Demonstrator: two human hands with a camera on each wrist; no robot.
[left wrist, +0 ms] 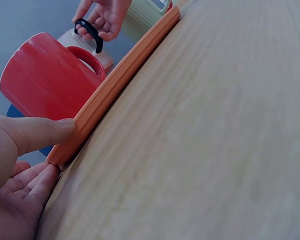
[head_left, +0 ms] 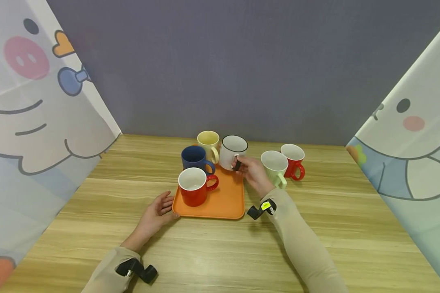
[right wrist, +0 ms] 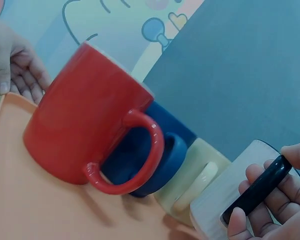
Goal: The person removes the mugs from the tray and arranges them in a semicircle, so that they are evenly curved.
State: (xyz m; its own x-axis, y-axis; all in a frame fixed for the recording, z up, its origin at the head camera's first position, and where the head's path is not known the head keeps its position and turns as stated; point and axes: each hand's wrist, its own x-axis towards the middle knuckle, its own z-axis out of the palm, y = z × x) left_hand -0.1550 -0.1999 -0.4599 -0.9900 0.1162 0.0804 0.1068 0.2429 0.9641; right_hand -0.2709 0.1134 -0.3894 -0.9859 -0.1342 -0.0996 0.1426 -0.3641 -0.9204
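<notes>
My right hand (head_left: 254,173) grips the black handle (right wrist: 257,190) of a white mug (head_left: 229,151) with a dark rim, at the tray's back right. Whether the mug's base touches the tray cannot be told. At the front left corner of the orange tray (head_left: 225,199), my left hand (head_left: 155,215) holds the edge between thumb and fingers. A red mug (head_left: 194,195) stands on the tray near that hand, its handle to the right. Behind it are a dark blue mug (head_left: 190,158) and a pale yellow mug (head_left: 208,143), partly overlapped in the head view.
Right of the tray, a pale green mug (head_left: 273,165) and a second red mug (head_left: 292,156) with a white inside stand close together on the wooden table (head_left: 205,252). A grey panel (head_left: 223,73) rises behind; printed cloths (head_left: 418,154) flank both sides.
</notes>
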